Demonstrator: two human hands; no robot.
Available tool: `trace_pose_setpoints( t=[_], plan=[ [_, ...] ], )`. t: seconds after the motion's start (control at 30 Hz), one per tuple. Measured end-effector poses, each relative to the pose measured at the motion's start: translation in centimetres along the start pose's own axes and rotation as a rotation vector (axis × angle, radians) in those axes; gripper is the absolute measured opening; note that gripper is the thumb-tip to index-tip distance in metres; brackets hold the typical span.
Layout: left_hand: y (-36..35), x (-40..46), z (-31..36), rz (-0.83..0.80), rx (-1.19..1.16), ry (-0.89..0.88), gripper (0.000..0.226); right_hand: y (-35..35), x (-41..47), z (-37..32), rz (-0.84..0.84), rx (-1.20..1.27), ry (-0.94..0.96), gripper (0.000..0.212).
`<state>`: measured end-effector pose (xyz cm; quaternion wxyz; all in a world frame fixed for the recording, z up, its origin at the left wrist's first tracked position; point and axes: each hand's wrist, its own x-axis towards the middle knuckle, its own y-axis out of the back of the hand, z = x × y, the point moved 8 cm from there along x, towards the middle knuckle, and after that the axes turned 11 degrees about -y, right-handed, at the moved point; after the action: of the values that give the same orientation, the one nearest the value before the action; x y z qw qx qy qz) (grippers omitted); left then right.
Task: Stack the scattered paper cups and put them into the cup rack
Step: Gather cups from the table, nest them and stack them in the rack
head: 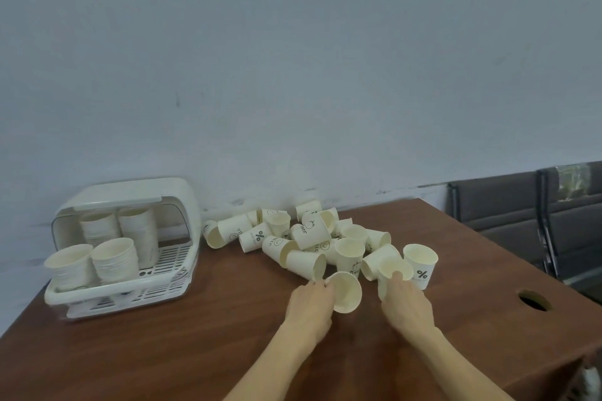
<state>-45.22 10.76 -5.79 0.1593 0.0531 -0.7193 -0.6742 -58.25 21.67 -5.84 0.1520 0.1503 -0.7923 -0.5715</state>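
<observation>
My left hand (311, 304) grips a tilted paper cup (346, 292), my right hand (407, 304) curls around an upright cup (392, 273) beside the scattered pile (303, 234), well right of the cup rack (127, 247).

Scattered paper cups (303, 238), cream with dark prints, heaped mid-surface, most tipped on their sides, a few upright; one upright cup with a % mark (421, 265) at the heap's right edge; one cup (346, 291) tilted, mouth facing the camera, gripped by the left hand (309, 306); another cup (392, 273) upright, gripped by the right hand (407, 306); white cup rack (130, 286) at far left, lid raised, already holding four stacks of cups (112, 259).
</observation>
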Motion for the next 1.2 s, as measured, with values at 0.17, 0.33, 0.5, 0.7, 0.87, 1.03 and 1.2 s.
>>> trace_pose_setpoints(
  t=[0.17,0.33,0.5,0.7,0.87,1.03,1.2],
  plan=[
    [0.9,-0.8,-0.1,0.042,-0.021,-0.018,0.020,0.8,-0.7,-0.5,0.052,-0.011,0.012,0.003],
    [1.9,-1.8,-1.0,0.117,-0.060,-0.010,0.014,2.1,-1.7,-2.4,0.090,-0.012,0.072,0.005],
    [3.6,-3.3,-2.8,0.202,-0.089,0.029,0.019,3.1,-2.7,-5.3,0.132,-0.021,0.143,0.014],
    [5.9,-5.7,-6.1,0.303,-0.102,0.122,0.023,4.3,-4.7,-9.9,0.192,-0.025,0.253,0.013],
    [7.7,-8.4,-8.8,0.347,-0.073,0.201,0.026,4.3,-6.4,-13.9,0.218,0.028,0.331,0.010],
    [8.9,-11.2,-11.8,0.375,-0.055,0.274,0.024,4.5,-8.8,-18.0,0.255,0.047,0.448,0.017],
    [9.7,-13.8,-15.0,0.411,-0.038,0.342,0.024,4.6,-10.4,-21.4,0.250,0.108,0.511,0.018]
  ],
)
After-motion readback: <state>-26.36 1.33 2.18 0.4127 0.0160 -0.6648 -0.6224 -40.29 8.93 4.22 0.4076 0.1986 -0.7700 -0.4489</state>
